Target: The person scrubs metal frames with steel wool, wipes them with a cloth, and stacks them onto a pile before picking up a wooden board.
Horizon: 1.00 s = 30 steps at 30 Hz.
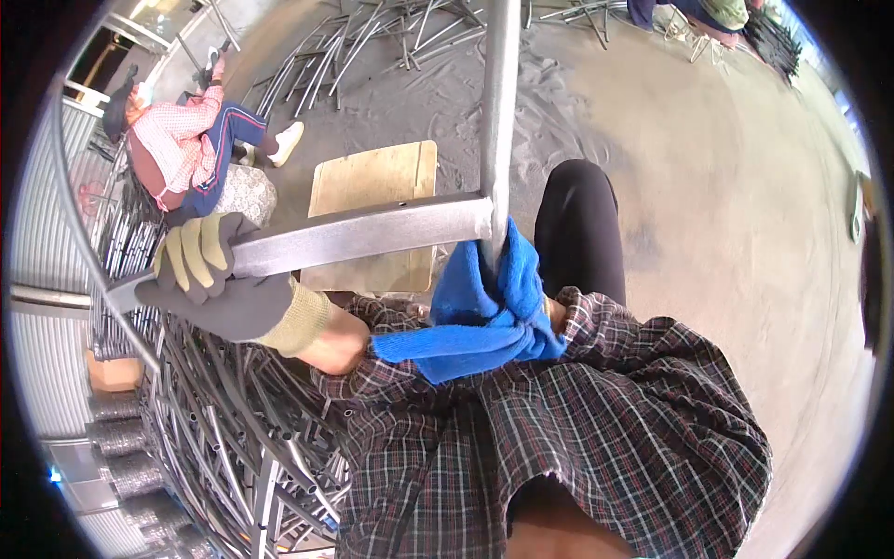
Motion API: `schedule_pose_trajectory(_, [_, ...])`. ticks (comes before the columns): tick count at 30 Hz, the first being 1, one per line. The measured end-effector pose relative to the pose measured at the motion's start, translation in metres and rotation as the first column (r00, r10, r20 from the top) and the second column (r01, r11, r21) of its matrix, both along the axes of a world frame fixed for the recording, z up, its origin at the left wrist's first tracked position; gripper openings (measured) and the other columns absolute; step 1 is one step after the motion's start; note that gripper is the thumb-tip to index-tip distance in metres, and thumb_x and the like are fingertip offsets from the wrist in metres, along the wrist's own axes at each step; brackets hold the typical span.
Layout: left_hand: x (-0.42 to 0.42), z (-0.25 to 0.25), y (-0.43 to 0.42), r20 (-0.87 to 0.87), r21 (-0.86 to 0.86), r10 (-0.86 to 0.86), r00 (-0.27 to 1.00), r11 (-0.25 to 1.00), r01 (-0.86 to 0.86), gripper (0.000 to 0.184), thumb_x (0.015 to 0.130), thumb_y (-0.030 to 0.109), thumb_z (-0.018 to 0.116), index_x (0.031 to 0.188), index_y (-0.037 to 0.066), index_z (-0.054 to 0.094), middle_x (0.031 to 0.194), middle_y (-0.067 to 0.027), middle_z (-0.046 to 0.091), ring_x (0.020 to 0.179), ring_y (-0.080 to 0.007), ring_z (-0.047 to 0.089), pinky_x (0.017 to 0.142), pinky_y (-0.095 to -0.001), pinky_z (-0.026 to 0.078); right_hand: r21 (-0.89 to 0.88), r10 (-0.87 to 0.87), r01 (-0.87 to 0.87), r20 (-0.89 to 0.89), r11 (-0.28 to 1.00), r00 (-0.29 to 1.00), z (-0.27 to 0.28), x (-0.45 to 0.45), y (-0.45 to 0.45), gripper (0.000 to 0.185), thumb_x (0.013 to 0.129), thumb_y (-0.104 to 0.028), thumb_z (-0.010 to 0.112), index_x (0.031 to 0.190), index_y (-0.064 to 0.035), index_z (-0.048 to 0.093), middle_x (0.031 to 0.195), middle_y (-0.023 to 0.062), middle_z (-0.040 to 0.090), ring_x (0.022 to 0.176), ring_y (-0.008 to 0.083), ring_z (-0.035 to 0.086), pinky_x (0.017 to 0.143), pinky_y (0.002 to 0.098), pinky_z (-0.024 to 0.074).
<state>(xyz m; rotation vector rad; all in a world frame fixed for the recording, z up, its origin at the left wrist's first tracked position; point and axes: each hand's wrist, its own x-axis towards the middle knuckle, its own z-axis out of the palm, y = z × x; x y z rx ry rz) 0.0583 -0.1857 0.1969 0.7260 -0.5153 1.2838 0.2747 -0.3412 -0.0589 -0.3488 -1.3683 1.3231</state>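
Note:
My left hand (219, 279), in a grey and tan glove, is closed round the flat bar of a grey metal frame (363, 228). The bar meets an upright round tube near the centre of the view. A bunched blue cloth (494, 321) lies against and around the lower part of that tube. My right wrist comes out of a plaid sleeve (596, 321) and runs behind the blue cloth, which hides my right hand and its fingers. A thin curved rod passes beyond my left hand.
A wooden board (372, 177) lies beyond the frame. Another person (182, 140) sits on a stone at the upper left. Heaped metal tubes (233, 419) fill the lower left, and more tubes (345, 47) lie on the floor ahead. Part of another person (717, 19) shows at the upper right.

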Motion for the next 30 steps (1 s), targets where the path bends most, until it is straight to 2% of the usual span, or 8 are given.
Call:
schedule_pose_trajectory(8, [0.007, -0.008, 0.009, 0.08, 0.114, 0.08, 0.994, 0.99, -0.089, 0.051, 0.094, 0.061, 0.047, 0.072, 0.014, 0.05, 0.058, 0.0051, 0.041, 0.05, -0.0081, 0.034, 0.056, -0.0248, 0.03, 0.15, -0.611, 0.644, 0.528, 0.75, 0.589, 0.047, -0.029, 0.025, 0.033, 0.083, -0.017, 0.072, 0.112, -0.0065, 0.062, 0.104, 0.0083, 0.066, 0.088, 0.0213, 0.065, 0.074, 0.0358, 0.0529])
schedule_pose_trajectory(9, [0.009, -0.003, 0.002, 0.075, 0.132, 0.115, 0.991, 0.984, -0.124, 0.051, 0.094, 0.061, 0.047, 0.072, 0.015, 0.05, 0.058, 0.0053, 0.04, 0.05, -0.0079, 0.034, 0.055, -0.0251, 0.029, -0.014, -0.596, 0.646, 0.369, 0.763, 0.713, 0.047, -0.033, 0.022, 0.031, 0.081, -0.016, 0.073, 0.108, -0.0056, 0.064, 0.099, 0.0074, 0.067, 0.085, 0.0215, 0.066, 0.073, 0.0353, 0.0527])
schedule_pose_trajectory(11, [0.014, 0.008, -0.01, 0.096, 0.114, 0.164, 0.982, 0.978, -0.175, 0.05, 0.093, 0.06, 0.048, 0.07, 0.016, 0.047, 0.055, 0.0061, 0.039, 0.051, -0.0068, 0.035, 0.054, -0.0256, 0.027, 0.286, -0.776, 0.739, 0.402, 0.61, 0.486, 0.056, -0.03, 0.015, 0.023, 0.077, -0.012, 0.074, 0.097, -0.0026, 0.067, 0.08, 0.0039, 0.068, 0.073, 0.0186, 0.065, 0.069, 0.032, 0.0519])
schedule_pose_trajectory(15, [-0.001, 0.017, -0.008, 0.057, 0.328, 0.177, 0.983, 0.926, -0.185, 0.043, 0.093, 0.052, 0.052, 0.068, 0.018, 0.044, 0.057, 0.0077, 0.035, 0.053, -0.0074, 0.033, 0.056, -0.0264, 0.027, -0.436, -0.578, 0.602, 0.204, 0.669, 0.79, 0.008, 0.002, 0.015, 0.019, 0.084, -0.013, 0.068, 0.098, -0.0001, 0.066, 0.087, 0.002, 0.066, 0.078, 0.0082, 0.06, 0.067, 0.0283, 0.0519])
schedule_pose_trajectory(21, [0.01, -0.004, -0.016, 0.002, 0.226, 0.231, 0.973, 0.948, -0.225, 0.048, 0.098, 0.058, 0.039, 0.073, 0.016, 0.042, 0.057, 0.0043, 0.033, 0.048, -0.0088, 0.03, 0.053, -0.0268, 0.026, -0.323, -0.388, 0.271, -0.386, 0.907, 0.837, 0.099, -0.001, 0.038, 0.035, 0.096, -0.024, 0.059, 0.124, -0.0027, 0.056, 0.106, 0.0038, 0.062, 0.093, 0.0142, 0.06, 0.084, 0.0315, 0.0522])
schedule_pose_trajectory(23, [0.015, -0.016, -0.013, -0.066, 0.166, 0.12, 0.991, 0.98, -0.107, 0.054, 0.099, 0.06, 0.03, 0.077, 0.012, 0.044, 0.059, -0.0003, 0.038, 0.05, -0.0138, 0.035, 0.056, -0.0327, 0.031, -0.329, -0.593, 0.542, -0.071, 0.773, 0.802, 0.097, -0.006, 0.076, 0.03, 0.095, -0.021, 0.062, 0.12, -0.0048, 0.057, 0.102, 0.0003, 0.062, 0.087, 0.0121, 0.06, 0.08, 0.028, 0.0522])
schedule_pose_trajectory(27, [0.026, -0.053, -0.031, -0.259, 0.216, 0.278, 0.925, 0.95, -0.225, 0.043, 0.103, 0.047, 0.032, 0.078, 0.013, 0.04, 0.056, 0.0014, 0.037, 0.044, -0.011, 0.034, 0.048, -0.0288, 0.031, -0.217, -0.803, 0.774, -0.156, 0.595, 0.574, 0.114, 0.017, 0.094, 0.016, 0.095, -0.021, 0.06, 0.099, -0.0057, 0.058, 0.088, 0.0022, 0.06, 0.076, 0.0134, 0.059, 0.066, 0.0283, 0.0512])
schedule_pose_trajectory(30, [0.013, -0.073, -0.046, -0.346, 0.154, 0.186, 0.92, 0.978, -0.139, 0.043, 0.104, 0.046, 0.032, 0.079, 0.012, 0.04, 0.055, 0.0013, 0.038, 0.044, -0.0107, 0.035, 0.048, -0.029, 0.031, -0.433, -0.645, 0.499, -0.318, 0.75, 0.694, 0.117, 0.083, 0.094, 0.025, 0.093, -0.03, 0.06, 0.095, -0.0049, 0.058, 0.082, 0.0088, 0.062, 0.068, 0.02, 0.062, 0.058, 0.0318, 0.0527])
